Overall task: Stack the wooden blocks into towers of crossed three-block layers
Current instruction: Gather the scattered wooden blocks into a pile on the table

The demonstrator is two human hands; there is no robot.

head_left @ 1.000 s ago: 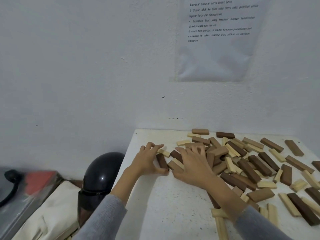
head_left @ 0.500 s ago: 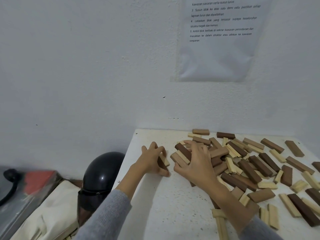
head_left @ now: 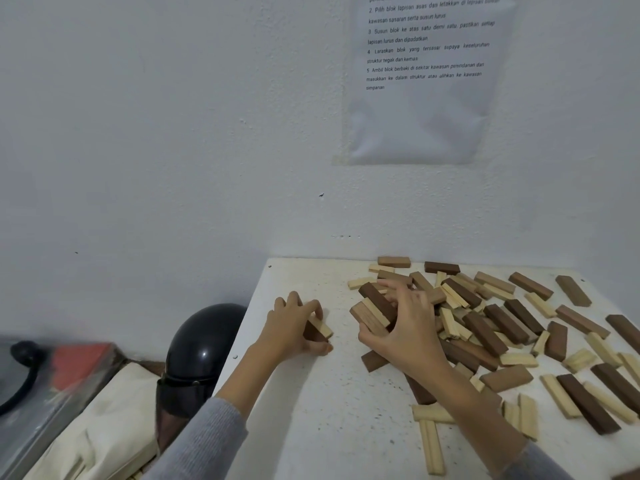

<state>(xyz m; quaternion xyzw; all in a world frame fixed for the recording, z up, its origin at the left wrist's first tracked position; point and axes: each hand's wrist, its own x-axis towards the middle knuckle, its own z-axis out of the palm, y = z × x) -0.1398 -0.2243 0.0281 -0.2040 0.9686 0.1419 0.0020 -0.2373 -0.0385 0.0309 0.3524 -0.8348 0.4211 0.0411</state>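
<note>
R hand [head_left: 405, 329] gripped a three-block bundle [head_left: 375, 308]; L hand [head_left: 292, 329] pinched a block pair [head_left: 320, 330] just left. Both ran far-left to near-right, w/ bare table [head_left: 311, 410] between.

Blocks [head_left: 491, 327] pale, tan, dark brown; table [head_left: 311, 427] speckled white; helmet [head_left: 204, 341] black.

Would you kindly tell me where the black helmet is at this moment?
In the head view, the black helmet sits at lower left, just off the white table at its left edge, with a cream bag on its other side.
</note>
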